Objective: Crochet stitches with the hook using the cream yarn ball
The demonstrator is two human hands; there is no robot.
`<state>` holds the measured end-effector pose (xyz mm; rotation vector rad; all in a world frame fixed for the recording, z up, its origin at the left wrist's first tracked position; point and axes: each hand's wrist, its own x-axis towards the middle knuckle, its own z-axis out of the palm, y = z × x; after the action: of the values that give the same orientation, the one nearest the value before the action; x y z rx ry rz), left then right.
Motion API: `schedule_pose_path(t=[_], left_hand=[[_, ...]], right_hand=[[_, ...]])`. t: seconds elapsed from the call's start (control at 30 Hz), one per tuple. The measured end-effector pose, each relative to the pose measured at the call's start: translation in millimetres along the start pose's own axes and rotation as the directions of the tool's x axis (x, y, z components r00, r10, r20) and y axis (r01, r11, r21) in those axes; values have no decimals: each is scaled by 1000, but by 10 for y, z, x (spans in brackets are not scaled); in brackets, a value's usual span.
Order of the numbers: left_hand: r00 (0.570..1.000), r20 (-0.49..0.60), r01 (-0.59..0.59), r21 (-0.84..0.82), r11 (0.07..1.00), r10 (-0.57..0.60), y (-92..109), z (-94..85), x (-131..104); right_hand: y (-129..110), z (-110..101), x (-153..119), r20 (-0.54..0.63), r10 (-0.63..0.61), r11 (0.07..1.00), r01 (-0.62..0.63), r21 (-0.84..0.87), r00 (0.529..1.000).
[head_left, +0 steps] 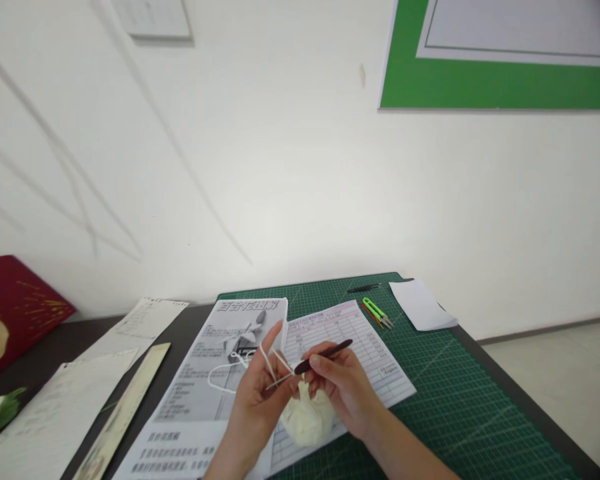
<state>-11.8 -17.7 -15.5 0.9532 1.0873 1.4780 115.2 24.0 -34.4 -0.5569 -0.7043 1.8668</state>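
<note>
My left hand (263, 390) has its index finger raised with white yarn (219, 377) looped over it, while thumb and other fingers pinch the yarn work near the hook's tip. In my right hand (337, 380) is a crochet hook with a dark handle (330, 353), its thin shaft reaching left to the left hand's fingertips. A pale cream ball of yarn or bundled piece (307, 420) sits just below both hands, over the printed sheets. The small stitches between the fingertips are mostly hidden.
Beneath the hands lie a picture sheet (195, 373) and a table sheet (350, 333) on a green cutting mat (460, 400). Green snips (375, 310), black tweezers (364, 288) and white paper (420, 305) are at the back right. Handwritten pages (65, 407) and a ruler (125, 407) lie left.
</note>
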Motion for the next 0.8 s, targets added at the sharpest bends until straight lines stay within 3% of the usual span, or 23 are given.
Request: schedule_pose_path(t=[0.27, 0.43, 0.6, 0.8], left_hand=[[983, 181, -43, 104, 994, 23, 372, -145, 13], [971, 233, -74, 93, 993, 51, 430, -282, 200], [969, 245, -69, 101, 992, 42, 411, -277, 355], [963, 270, -9, 75, 997, -12, 267, -125, 461]], right_hand=[[-80, 254, 12, 56, -67, 995, 71, -74, 996], [-46, 388, 161, 53, -94, 992, 98, -75, 994], [-40, 316, 313, 38, -110, 992, 113, -64, 993], [-93, 89, 359, 30, -104, 992, 106, -63, 994]])
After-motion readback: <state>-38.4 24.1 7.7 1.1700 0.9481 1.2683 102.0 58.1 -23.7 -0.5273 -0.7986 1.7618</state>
